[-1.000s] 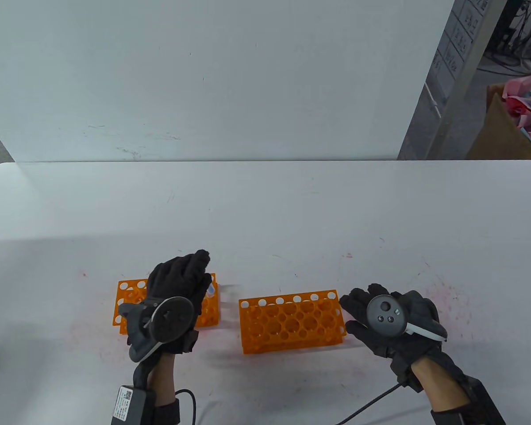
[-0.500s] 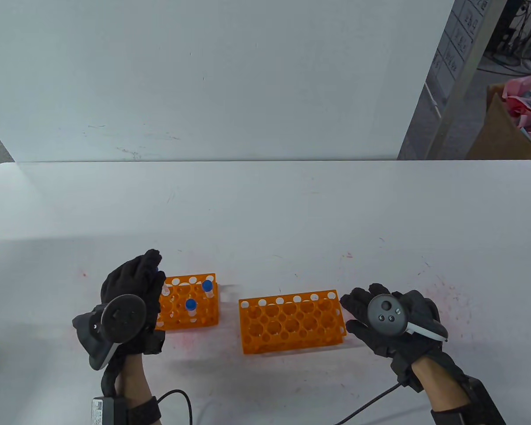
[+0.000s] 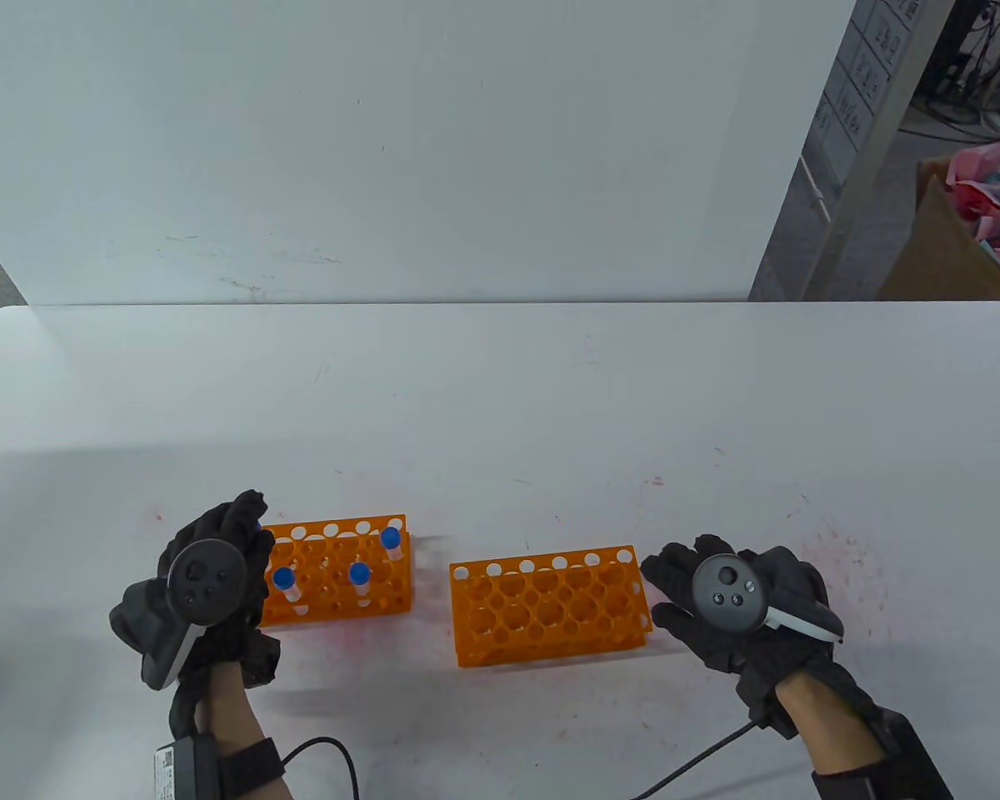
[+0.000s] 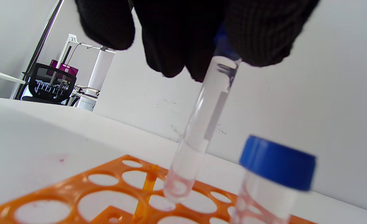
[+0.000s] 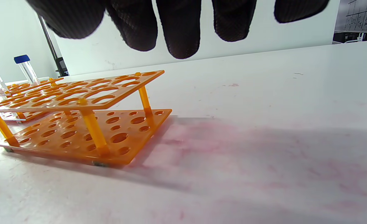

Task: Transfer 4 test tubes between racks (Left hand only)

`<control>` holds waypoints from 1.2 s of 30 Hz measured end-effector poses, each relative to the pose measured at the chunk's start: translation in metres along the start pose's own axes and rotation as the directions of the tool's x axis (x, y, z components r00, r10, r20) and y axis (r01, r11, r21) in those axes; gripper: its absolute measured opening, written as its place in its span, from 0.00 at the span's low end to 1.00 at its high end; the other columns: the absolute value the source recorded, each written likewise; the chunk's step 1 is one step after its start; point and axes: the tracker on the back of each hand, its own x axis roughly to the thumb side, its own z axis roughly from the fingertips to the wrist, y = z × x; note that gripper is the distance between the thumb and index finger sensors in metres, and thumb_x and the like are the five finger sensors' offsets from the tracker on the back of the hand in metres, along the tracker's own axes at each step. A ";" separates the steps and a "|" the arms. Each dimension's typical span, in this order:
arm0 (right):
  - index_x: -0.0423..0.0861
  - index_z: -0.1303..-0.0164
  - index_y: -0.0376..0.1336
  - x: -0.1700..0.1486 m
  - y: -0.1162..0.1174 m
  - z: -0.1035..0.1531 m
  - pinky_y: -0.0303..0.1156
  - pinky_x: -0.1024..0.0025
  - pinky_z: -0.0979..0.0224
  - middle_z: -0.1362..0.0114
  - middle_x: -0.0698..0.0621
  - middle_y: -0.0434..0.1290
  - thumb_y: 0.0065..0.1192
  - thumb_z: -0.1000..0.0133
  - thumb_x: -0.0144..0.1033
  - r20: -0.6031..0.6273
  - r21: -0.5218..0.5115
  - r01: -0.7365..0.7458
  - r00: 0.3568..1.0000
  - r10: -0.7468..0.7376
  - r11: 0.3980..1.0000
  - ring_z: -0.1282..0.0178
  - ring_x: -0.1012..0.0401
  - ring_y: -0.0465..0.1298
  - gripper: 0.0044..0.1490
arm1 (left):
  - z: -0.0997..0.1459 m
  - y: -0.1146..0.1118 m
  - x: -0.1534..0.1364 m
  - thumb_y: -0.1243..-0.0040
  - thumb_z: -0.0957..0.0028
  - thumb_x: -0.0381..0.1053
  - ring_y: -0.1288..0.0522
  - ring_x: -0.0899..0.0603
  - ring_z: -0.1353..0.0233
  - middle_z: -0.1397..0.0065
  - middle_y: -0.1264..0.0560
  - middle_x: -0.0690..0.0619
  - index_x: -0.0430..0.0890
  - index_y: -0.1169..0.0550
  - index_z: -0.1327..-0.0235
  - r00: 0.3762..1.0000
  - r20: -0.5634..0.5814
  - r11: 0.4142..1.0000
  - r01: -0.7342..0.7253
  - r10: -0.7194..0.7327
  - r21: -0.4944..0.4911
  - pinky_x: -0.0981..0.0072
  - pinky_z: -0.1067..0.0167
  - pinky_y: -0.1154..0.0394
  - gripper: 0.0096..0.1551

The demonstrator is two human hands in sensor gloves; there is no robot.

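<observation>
Black-gloved left hand (image 3: 217, 575) at the near left of the desk (image 3: 500, 392), fingers (image 4: 258, 37) pinched round the blue-capped top of a clear test tube (image 4: 199, 130), its tip just above the left rack (image 3: 333, 575). Three capped tubes (image 3: 358, 575) standing there. Further right, empty right rack (image 3: 550, 604); right hand (image 3: 733, 604) beside it, fingers (image 5: 177, 28) spread, holding nothing.

white table (image 3: 500, 392), white wall panel (image 3: 400, 142) behind, cardboard box (image 3: 937, 250) (perhaps paper-filled)
</observation>
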 end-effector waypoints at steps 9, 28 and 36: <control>0.53 0.20 0.52 -0.002 0.000 0.001 0.51 0.25 0.26 0.13 0.45 0.57 0.46 0.41 0.57 -0.011 0.004 0.010 1.000 -0.010 1.000 0.17 0.34 0.53 0.39 | -0.001 -0.009 -0.006 0.37 0.49 0.54 0.23 0.40 0.28 0.27 0.22 0.53 0.58 0.27 0.31 0.999 -0.037 0.999 0.023 -0.025 -0.046 0.37 0.31 0.28 0.29; 0.53 0.20 0.52 -0.002 0.002 0.000 0.51 0.25 0.26 0.14 0.45 0.57 0.46 0.41 0.57 -0.015 0.004 0.014 1.000 -0.013 1.000 0.18 0.35 0.53 0.39 | -0.005 -0.029 -0.014 0.41 0.46 0.53 0.22 0.38 0.28 0.27 0.22 0.51 0.56 0.26 0.30 0.993 -0.100 0.982 0.042 -0.061 -0.184 0.38 0.32 0.28 0.28; 0.53 0.20 0.52 -0.002 0.002 0.000 0.51 0.25 0.26 0.14 0.45 0.57 0.46 0.41 0.57 -0.016 0.009 0.015 1.000 -0.015 1.000 0.18 0.35 0.53 0.39 | -0.005 -0.029 -0.019 0.40 0.46 0.53 0.22 0.39 0.28 0.28 0.21 0.51 0.56 0.25 0.32 0.990 -0.140 0.983 -0.015 -0.011 -0.183 0.37 0.32 0.28 0.27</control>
